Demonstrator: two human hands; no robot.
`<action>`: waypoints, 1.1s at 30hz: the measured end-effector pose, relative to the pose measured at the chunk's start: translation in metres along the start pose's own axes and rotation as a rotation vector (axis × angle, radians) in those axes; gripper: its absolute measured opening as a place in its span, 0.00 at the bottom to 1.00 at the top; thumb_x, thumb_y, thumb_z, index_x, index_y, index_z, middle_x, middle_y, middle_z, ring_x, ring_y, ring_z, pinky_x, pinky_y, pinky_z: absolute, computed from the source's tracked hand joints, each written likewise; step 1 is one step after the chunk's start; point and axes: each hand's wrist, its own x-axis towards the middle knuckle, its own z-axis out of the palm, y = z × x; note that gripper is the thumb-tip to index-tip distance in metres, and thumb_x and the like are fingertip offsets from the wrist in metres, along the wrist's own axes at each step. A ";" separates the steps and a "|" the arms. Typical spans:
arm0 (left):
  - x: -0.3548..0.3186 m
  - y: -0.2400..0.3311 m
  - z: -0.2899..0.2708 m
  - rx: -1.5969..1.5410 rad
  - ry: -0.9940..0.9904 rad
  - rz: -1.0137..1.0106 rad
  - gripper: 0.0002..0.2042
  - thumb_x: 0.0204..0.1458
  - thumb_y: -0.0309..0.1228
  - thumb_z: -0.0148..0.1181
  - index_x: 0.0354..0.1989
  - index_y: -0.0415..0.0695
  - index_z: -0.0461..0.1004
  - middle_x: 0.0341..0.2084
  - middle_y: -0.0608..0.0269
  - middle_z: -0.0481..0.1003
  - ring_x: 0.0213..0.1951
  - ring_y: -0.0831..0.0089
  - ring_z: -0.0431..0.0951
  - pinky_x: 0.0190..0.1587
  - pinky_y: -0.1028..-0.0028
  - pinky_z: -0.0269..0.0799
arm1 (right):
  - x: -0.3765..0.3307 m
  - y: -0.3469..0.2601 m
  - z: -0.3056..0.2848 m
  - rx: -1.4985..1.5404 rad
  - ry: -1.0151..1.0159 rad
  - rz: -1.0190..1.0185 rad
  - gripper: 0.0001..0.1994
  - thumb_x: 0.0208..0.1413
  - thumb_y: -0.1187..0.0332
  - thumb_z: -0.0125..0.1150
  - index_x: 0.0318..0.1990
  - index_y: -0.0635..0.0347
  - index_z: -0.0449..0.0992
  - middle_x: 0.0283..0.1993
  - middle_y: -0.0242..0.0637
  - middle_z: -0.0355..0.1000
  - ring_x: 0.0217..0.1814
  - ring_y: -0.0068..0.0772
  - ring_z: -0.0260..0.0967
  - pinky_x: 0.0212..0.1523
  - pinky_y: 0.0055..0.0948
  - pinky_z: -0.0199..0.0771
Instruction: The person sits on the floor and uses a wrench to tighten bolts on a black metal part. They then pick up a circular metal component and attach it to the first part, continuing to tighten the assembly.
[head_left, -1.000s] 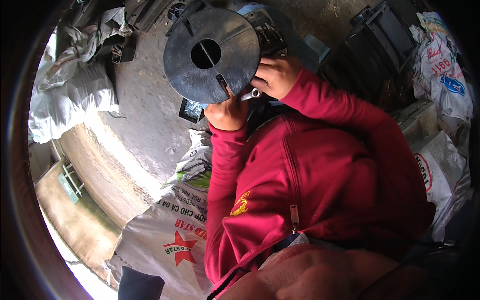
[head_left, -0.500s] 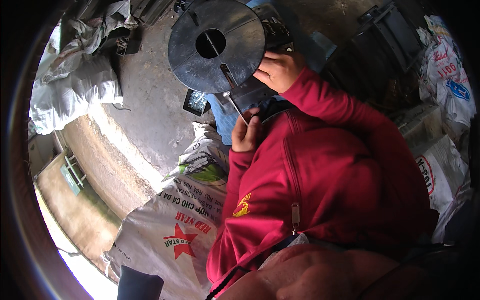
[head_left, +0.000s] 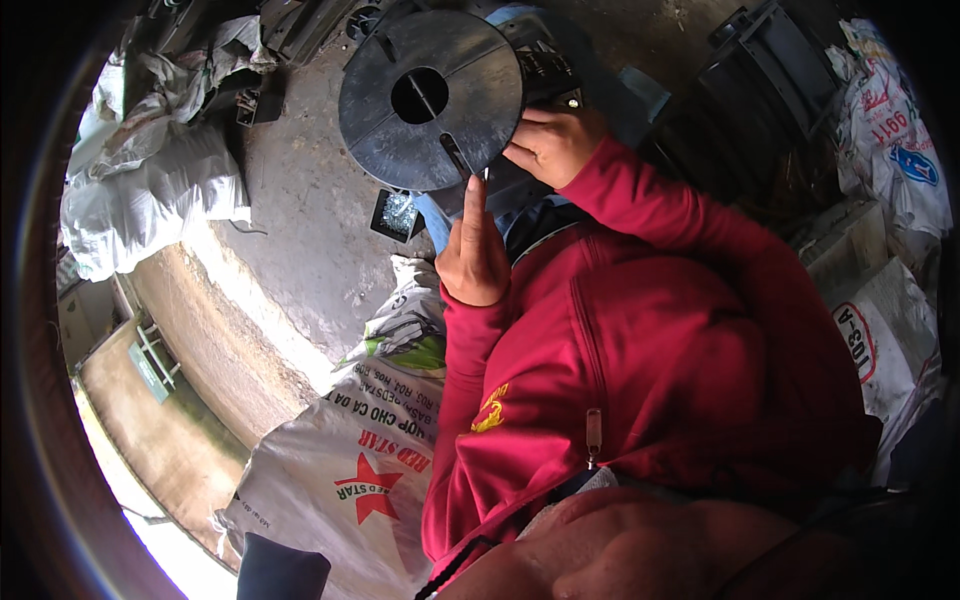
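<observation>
A round black metal disc (head_left: 380, 130) with a central hole and slots lies in front of me, tilted over my knees. My right hand (head_left: 558, 145) is closed at the disc's right rim, with its fingertips partly hidden. Just below the near slot is my left hand (head_left: 474, 255), its index finger stretched up to the disc's near edge and its other fingers curled. A thin metal wrench (head_left: 486, 174) is in the left hand; only a bright bit of it shows beside the index finger.
A small black tray of shiny fasteners (head_left: 397, 214) sits on the floor left of the disc. A printed white sack (head_left: 330, 470) lies at my left. Dark metal parts (head_left: 770, 80) stand at the far right, beside more sacks (head_left: 890, 130). Plastic sheeting (head_left: 150, 200) lies far left.
My left hand has turned and risen toward the disc, its index finger now stretched out. The wrench, plainly visible before, is mostly hidden. My right hand stays at the rim.
</observation>
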 end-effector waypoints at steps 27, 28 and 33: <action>0.009 -0.012 -0.001 -0.026 -0.052 0.013 0.22 0.53 0.13 0.56 0.59 0.33 0.72 0.38 0.49 0.82 0.19 0.71 0.75 0.23 0.74 0.70 | 0.005 -0.001 -0.001 -0.014 -0.028 0.004 0.08 0.50 0.71 0.66 0.39 0.53 0.81 0.30 0.34 0.72 0.32 0.38 0.74 0.32 0.36 0.76; 0.011 -0.007 -0.006 0.045 -0.045 0.065 0.21 0.55 0.15 0.55 0.59 0.31 0.71 0.46 0.46 0.80 0.22 0.71 0.79 0.24 0.74 0.72 | 0.001 0.005 0.003 0.006 0.020 -0.031 0.07 0.51 0.69 0.67 0.39 0.51 0.81 0.28 0.33 0.70 0.30 0.38 0.73 0.30 0.36 0.75; 0.004 -0.018 0.006 0.163 -0.207 0.020 0.21 0.57 0.17 0.53 0.61 0.33 0.70 0.45 0.46 0.80 0.24 0.70 0.80 0.26 0.72 0.73 | 0.000 0.008 0.015 0.054 0.111 -0.080 0.05 0.52 0.68 0.67 0.37 0.52 0.81 0.28 0.33 0.70 0.28 0.38 0.72 0.28 0.36 0.74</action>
